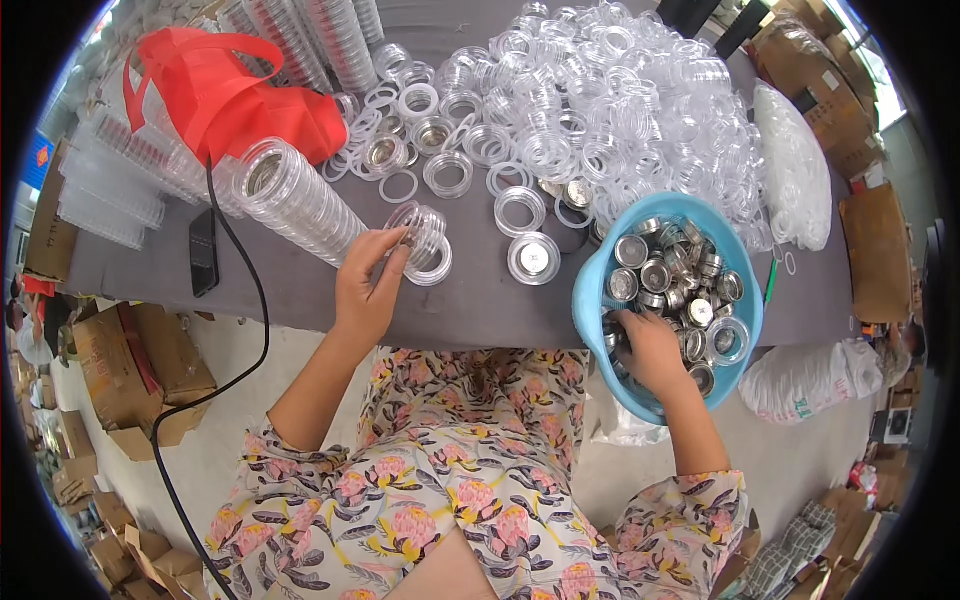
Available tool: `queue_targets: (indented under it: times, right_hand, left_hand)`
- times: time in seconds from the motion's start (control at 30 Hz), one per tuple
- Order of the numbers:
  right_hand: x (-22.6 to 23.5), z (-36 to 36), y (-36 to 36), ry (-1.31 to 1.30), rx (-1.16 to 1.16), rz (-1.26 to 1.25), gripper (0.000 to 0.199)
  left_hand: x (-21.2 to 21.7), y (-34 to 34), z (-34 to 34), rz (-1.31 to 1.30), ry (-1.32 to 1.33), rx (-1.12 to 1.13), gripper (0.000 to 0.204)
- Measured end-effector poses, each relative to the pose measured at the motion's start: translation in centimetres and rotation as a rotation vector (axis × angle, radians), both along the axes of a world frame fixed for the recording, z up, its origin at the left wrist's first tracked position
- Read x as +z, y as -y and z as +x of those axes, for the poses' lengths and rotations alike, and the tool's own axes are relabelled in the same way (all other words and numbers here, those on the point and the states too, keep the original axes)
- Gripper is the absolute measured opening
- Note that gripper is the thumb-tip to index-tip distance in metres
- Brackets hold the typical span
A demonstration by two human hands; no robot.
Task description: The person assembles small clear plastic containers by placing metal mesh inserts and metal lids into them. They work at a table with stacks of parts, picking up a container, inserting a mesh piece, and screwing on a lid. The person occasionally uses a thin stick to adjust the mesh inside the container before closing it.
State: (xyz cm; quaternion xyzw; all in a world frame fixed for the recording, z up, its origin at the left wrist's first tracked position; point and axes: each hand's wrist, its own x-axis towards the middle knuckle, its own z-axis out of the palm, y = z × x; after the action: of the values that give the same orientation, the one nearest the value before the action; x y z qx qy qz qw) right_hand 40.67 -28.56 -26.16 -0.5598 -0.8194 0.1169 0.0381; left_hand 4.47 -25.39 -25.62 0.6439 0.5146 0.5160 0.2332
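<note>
My left hand (366, 282) is closed on a clear plastic round case (424, 232), pinched between thumb and fingers at the table's front. Beside it, a long leaning stack of clear round cases (305, 212) runs back to the left. My right hand (654, 352) reaches into a blue plastic basin (590, 290) full of small round metal pieces (655, 275). Its fingers curl down among them, and whatever they grip is hidden. A clear case with a white-centred round piece (534, 259) lies between my hands, with an open clear ring (520, 211) just behind.
A large heap of clear plastic cases (620, 110) covers the table's back right. At the left lie a red cloth bag (225, 95), a black phone (204, 252) and a black cable (262, 300). Cardboard boxes (145, 370) stand on the floor.
</note>
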Motion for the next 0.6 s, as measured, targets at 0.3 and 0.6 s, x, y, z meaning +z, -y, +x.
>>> queue_targets:
  times: [0.3,0.6]
  right_hand:
    - [0.1,-1.0,-0.7,-0.135,-0.125,0.054,0.022]
    - [2.3,-0.8,-0.5,-0.026,-0.118,0.384,0.027]
  left_hand:
    - [13.0,1.3,-7.1,0.535,-0.357,0.290,0.021]
    - [14.6,-1.1,-8.0,0.393,-0.837,0.196,0.020]
